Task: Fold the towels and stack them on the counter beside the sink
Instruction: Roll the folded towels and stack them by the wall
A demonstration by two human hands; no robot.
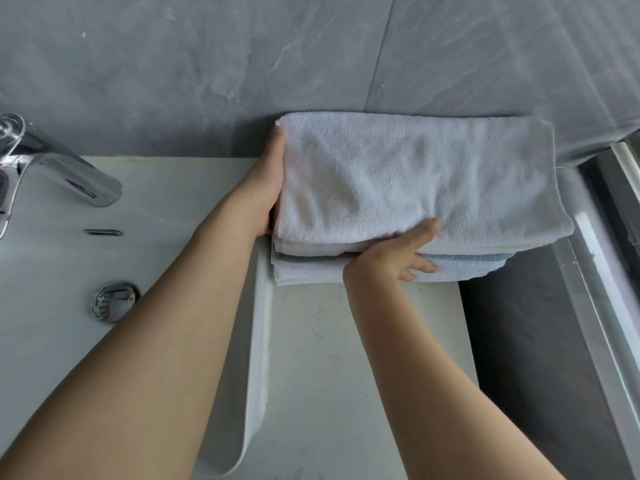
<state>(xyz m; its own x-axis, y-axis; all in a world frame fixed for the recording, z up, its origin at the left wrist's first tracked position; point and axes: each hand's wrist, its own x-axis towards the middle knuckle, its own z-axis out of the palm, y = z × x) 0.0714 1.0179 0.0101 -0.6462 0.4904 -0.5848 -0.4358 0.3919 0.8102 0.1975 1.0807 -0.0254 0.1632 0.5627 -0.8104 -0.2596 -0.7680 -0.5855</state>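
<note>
Left hand (268, 188) lies flat against the towel stack (415, 188) on the counter (346, 341); right hand (398, 252) pinches its front edge

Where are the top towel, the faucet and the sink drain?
top towel (415, 178), head view, middle of its upper face
faucet (69, 174), head view, on the chrome spout
sink drain (114, 301), head view, on the metal plug
</note>
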